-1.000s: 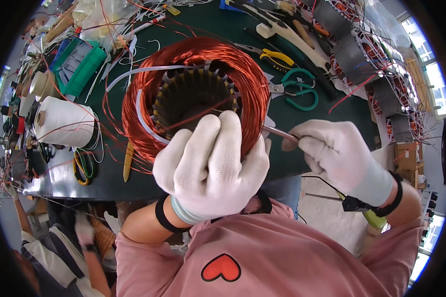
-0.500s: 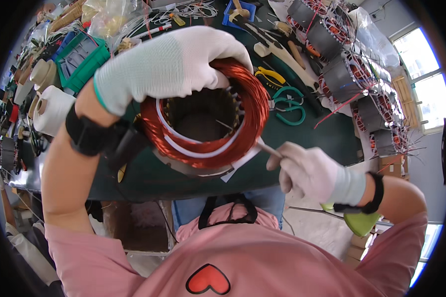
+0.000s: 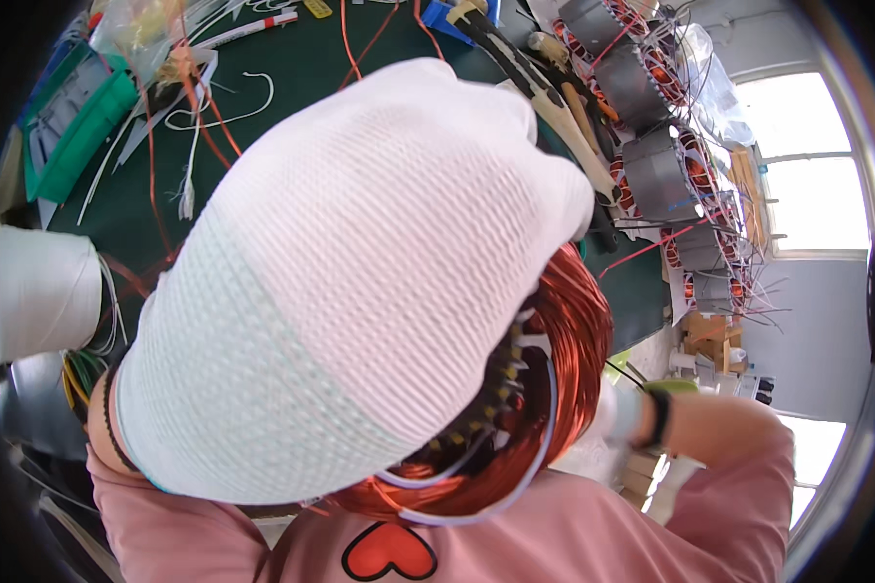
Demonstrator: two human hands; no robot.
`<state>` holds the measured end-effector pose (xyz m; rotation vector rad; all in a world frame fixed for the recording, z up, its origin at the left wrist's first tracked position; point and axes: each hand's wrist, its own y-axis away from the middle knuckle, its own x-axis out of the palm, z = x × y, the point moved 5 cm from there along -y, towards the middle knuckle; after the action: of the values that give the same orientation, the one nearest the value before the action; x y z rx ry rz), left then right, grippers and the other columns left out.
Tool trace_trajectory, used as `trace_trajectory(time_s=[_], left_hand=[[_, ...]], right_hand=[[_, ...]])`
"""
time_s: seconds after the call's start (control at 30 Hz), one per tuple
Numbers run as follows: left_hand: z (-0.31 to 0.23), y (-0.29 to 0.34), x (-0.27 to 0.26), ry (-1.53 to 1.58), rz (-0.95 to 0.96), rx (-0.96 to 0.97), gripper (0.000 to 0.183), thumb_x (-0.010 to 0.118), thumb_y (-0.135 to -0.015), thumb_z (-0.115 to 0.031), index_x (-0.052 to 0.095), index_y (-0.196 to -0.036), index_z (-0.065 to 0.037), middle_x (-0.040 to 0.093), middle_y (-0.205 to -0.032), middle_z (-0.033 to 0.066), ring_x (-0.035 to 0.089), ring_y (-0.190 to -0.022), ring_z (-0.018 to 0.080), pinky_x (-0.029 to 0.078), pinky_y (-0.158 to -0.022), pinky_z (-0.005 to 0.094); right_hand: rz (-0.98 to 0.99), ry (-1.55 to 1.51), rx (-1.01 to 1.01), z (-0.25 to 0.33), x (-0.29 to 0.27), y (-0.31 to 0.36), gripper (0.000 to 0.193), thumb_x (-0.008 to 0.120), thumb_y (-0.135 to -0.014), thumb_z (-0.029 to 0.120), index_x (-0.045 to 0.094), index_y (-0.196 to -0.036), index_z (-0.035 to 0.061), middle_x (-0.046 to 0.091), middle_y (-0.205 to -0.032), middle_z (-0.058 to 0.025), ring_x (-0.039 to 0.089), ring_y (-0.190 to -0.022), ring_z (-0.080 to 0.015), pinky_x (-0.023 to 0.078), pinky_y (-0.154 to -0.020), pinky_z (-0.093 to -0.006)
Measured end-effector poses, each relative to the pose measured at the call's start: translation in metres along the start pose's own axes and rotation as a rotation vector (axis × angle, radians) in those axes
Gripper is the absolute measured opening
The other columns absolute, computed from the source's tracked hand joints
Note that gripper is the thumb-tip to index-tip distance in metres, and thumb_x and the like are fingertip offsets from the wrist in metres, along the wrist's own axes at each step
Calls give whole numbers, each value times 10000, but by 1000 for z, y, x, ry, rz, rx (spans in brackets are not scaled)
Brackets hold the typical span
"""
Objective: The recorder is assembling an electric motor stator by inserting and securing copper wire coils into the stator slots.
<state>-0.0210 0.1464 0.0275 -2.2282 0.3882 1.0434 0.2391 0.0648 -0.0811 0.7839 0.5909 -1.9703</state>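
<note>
A motor stator with a thick ring of copper-red winding point(image 3: 578, 364) and white sleeving fills the lower middle, close up. My left hand point(image 3: 379, 233), in a white knitted glove, lies across its top and hides much of the ring and the bore. The fingers curl down at the ring's far right side; their tips are hidden. Slots with yellowish liners line the visible part of the bore. My right hand point(image 3: 615, 410), gloved too, is behind the ring's right side. Only a blurred bit of glove shows there, so its fingers and anything in them are hidden.
More grey stators point(image 3: 656, 170) with wire leads stand in a row at the right. A white thread spool point(image 3: 44, 291) and a green tray point(image 3: 83, 126) are at the left. A long-handled tool point(image 3: 515, 68), loose red wires and white cords lie on the dark green table point(image 3: 306, 78).
The stator has come nearer to me and tilted, with my left hand now larger over it. My right hand, earlier holding a thin rod-like tool in view, has gone behind the winding.
</note>
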Motion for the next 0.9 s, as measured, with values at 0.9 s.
trace_trajectory(time_s=[0.9], left_hand=[[-157,101,67,-418,-43,-127,175,760,-708,-164,675,-824,-64,679,-1110,59,635,-1013,294,494,-876,428]], right_hand=[[-329,6,473,35,-45,58,178,597,-1020,156,671,-1103,17,677,-823,-161,686,-720,-321,531,-666,-389]])
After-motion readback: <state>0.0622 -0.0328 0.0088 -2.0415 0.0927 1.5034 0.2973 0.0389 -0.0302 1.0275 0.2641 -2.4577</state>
